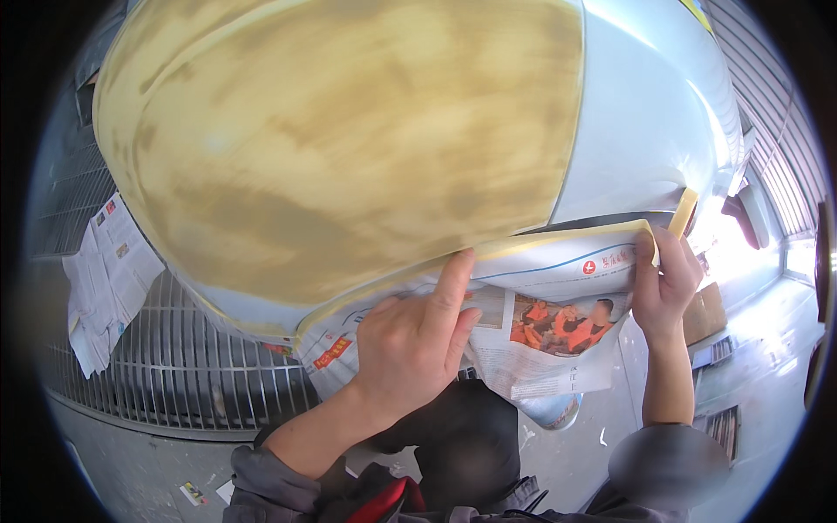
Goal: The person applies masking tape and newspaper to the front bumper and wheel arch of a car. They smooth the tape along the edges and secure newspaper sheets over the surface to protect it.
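Observation:
A large curved vehicle body panel fills the upper view, coated in patchy yellow-tan with grey-brown areas. My left hand presses its extended index fingertip on the masking tape along the panel's lower edge. Its thumb stands apart, and the other fingers are curled and partly hidden. Between thumb and fingers, my right hand pinches the taped upper corner of a newspaper sheet. The sheet hangs below the edge, its lower part over my knees. A dark gap shows between panel and paper near my right hand.
Bare light-blue bodywork adjoins the coated area, with a yellow tape strip above my right hand. Another newspaper sheet hangs at left over floor grating. A cardboard piece and paper scraps lie on the floor.

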Action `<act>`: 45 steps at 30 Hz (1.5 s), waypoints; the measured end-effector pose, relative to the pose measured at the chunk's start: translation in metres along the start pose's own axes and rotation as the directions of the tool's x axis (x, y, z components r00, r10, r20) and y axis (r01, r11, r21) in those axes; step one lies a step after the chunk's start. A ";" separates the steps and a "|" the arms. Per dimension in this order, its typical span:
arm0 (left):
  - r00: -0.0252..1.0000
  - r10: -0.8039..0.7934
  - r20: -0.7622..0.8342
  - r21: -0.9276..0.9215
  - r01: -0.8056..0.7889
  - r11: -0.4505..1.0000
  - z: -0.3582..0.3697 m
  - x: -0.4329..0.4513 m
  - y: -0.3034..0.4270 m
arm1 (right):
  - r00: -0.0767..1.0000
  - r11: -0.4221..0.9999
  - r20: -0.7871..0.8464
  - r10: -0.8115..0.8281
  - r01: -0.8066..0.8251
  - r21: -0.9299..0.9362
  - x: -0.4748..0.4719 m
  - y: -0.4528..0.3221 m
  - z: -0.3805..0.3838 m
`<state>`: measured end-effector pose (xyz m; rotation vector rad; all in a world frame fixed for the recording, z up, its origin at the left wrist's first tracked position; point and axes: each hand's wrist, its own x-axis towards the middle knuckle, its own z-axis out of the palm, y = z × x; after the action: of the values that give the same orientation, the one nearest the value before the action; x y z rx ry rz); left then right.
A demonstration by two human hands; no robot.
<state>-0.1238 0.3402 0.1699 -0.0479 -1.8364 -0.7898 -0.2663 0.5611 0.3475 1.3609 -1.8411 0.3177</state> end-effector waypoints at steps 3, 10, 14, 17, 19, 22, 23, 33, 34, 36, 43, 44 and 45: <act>1.000 0.016 -0.002 0.006 -0.016 1.000 0.002 0.002 0.001 | 0.999 1.000 0.035 0.026 -0.026 -0.001 0.001 -0.003 -0.003; 0.999 0.008 0.038 0.019 -0.009 1.000 0.004 0.005 0.003 | 0.990 0.991 0.051 0.134 -0.135 0.006 0.005 -0.009 -0.001; 0.997 0.026 0.068 0.040 -0.029 0.999 0.004 0.016 0.012 | 0.989 0.991 0.077 0.129 -0.130 0.007 0.009 -0.007 0.000; 0.996 0.028 0.089 0.024 -0.031 0.999 0.006 0.024 0.019 | 0.983 0.984 0.076 0.168 -0.172 0.048 0.008 -0.009 0.001; 0.997 0.025 0.078 0.017 -0.026 1.000 0.009 0.028 0.024 | 0.981 0.983 0.080 0.177 -0.181 0.042 0.008 -0.010 0.000; 0.997 0.052 0.063 0.067 -0.057 0.996 0.014 0.030 0.025 | 0.980 0.982 0.070 0.184 -0.187 0.032 0.010 -0.010 0.002; 0.997 0.055 0.062 0.070 -0.059 0.996 0.015 0.030 0.025 | 0.981 0.982 0.063 0.185 -0.187 0.029 0.010 -0.010 0.003; 0.980 0.011 0.197 0.186 -0.048 0.981 0.020 0.052 0.053 | 0.954 0.952 0.040 0.298 -0.300 0.056 0.006 -0.011 0.007; 0.979 0.005 0.205 0.214 -0.049 0.976 0.020 0.054 0.055 | 0.951 0.950 0.037 0.307 -0.309 0.050 0.008 -0.014 0.008; 0.980 0.001 0.200 0.236 -0.049 0.971 0.025 0.057 0.061 | 0.959 0.959 -0.003 0.283 -0.283 -0.019 0.011 -0.015 0.008; 0.973 -0.028 0.227 0.392 -0.065 0.918 0.039 0.067 0.082 | 0.962 0.967 -0.108 0.252 -0.247 0.062 0.005 -0.005 0.020; 0.974 -0.013 0.225 0.407 -0.082 0.910 0.040 0.068 0.083 | 0.958 0.966 -0.126 0.256 -0.251 0.057 0.004 -0.005 0.022; 0.976 0.000 0.218 0.412 -0.092 0.907 0.044 0.068 0.084 | 0.958 0.966 -0.126 0.257 -0.254 0.042 0.003 -0.003 0.023</act>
<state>-0.1555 0.4067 0.2600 0.1051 -2.1682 -0.3493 -0.2737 0.5435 0.3346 1.0904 -1.9084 0.5532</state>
